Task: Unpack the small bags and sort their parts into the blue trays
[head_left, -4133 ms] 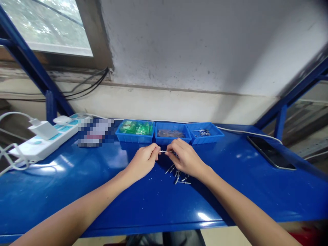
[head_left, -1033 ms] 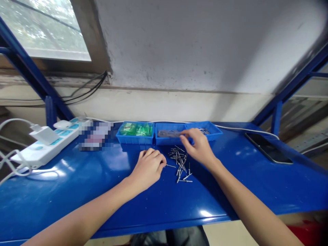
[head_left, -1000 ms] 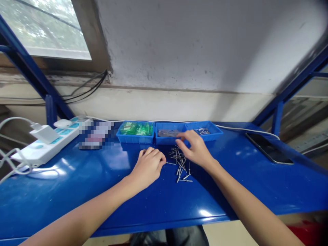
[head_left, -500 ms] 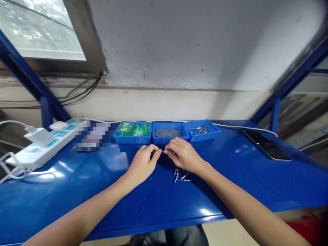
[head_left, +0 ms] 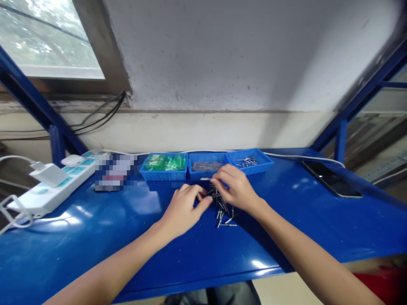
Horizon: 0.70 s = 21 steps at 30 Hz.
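My right hand (head_left: 234, 186) pinches a small silvery blind rivet (head_left: 205, 178) between thumb and forefinger. The rivet points left, just in front of the middle blue bin. Lower and to the left, my left hand (head_left: 185, 208) is at the edge of a loose pile of blind rivets (head_left: 220, 216) on the blue table (head_left: 178, 258). Its thumb and curled forefinger are apart, with their tips beside the rivets, and I see nothing held between them. Part of the pile is hidden behind my right hand.
Three blue bins stand along the back: one with green packets (head_left: 165, 162), one with clear plastic pieces (head_left: 206, 166), one with rivets (head_left: 248, 162). A white power strip (head_left: 47, 190) and a blurred-out object (head_left: 116, 173) lie left. A phone (head_left: 330, 178) lies right.
My hands were fingertip to fingertip; now they are apart. The right has moved slightly up and right with the rivet, and the left has come down toward the pile.
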Tool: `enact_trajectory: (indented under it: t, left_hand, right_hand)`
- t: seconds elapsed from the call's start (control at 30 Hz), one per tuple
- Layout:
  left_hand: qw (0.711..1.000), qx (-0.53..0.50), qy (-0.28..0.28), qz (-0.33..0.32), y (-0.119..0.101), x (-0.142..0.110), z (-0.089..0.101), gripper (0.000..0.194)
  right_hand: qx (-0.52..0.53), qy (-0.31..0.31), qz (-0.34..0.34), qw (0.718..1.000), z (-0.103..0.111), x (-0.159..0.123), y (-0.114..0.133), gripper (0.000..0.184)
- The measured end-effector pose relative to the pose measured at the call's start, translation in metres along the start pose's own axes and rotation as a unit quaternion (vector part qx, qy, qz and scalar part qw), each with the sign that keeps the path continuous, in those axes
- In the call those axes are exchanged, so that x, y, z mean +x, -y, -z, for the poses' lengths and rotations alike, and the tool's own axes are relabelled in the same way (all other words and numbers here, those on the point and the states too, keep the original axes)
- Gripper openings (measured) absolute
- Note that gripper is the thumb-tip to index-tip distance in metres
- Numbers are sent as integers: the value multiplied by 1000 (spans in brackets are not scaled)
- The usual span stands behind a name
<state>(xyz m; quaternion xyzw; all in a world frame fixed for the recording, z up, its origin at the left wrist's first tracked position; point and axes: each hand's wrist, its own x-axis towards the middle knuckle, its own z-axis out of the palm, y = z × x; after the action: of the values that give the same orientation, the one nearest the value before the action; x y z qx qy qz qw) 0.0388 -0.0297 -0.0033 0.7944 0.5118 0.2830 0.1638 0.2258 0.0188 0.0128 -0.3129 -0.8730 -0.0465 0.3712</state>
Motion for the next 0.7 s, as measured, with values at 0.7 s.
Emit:
enact_trajectory:
  t: [0.7]
  left_hand:
    - [983,151,56,-90,-6,-4,-9,17]
  right_hand:
    - [-52,-36,-128,990,-6,-1,-18,20]
